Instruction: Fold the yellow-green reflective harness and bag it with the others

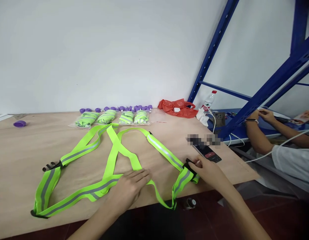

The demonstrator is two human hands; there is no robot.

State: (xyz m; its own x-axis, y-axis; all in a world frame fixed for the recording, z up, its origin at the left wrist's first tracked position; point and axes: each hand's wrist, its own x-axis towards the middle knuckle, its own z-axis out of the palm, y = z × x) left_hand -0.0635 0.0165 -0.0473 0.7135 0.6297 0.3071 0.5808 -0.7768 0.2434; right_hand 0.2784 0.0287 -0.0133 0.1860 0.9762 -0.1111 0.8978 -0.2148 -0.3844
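Observation:
A neon-yellow reflective vest [82, 195] made of elastic straps with grey stripes lies spread over the wooden table. My left hand [131, 188] rests flat on its lower strap, close to where the crossed straps meet it. With thumb and fingers, my right hand [206, 170] pinches the black buckle [189, 165] at the vest's right side. Part of the buckle is hidden by the fingers. Another black buckle [51, 166] with prongs sits at the left side. The right end of the lower strap hangs at the table's front edge.
Several bagged vests [126, 117] lie behind, before a row of purple pieces [137, 108]. A purple cup [19, 124] is at left. A red plastic bag [178, 108], phone [209, 155] and bottle [209, 100] are at right. Beyond the blue frame [211, 50], another person's hands [265, 115] show.

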